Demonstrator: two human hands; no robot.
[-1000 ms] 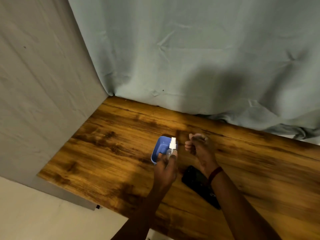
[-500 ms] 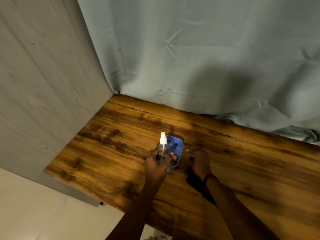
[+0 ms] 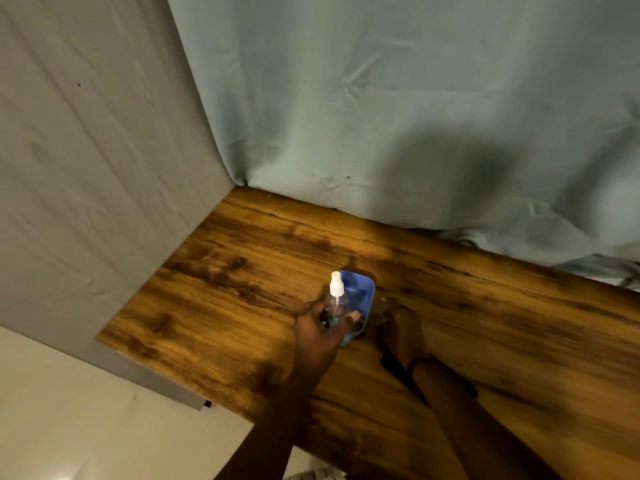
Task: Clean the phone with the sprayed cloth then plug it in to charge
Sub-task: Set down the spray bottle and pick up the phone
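My left hand (image 3: 320,329) grips a small clear spray bottle (image 3: 336,301) with a white nozzle, held upright at the near end of a blue tray (image 3: 360,289). My right hand (image 3: 400,322) is lowered onto the wooden table (image 3: 242,306) just right of the tray, fingers curled; what it holds is blurred and I cannot make it out. A black phone (image 3: 391,367) lies flat on the table under my right wrist and forearm, mostly hidden by them. No cloth or cable is clearly visible.
A grey panel (image 3: 86,168) walls off the table's left side. A pale green-grey cloth backdrop (image 3: 415,116) hangs along the far edge and bunches at the right. The table's near-left corner (image 3: 207,405) meets a light floor.
My left hand has lowered the spray bottle towards the blue tray and stood it upright. My right hand came down from a raised fist to the table beside the tray, above the phone.
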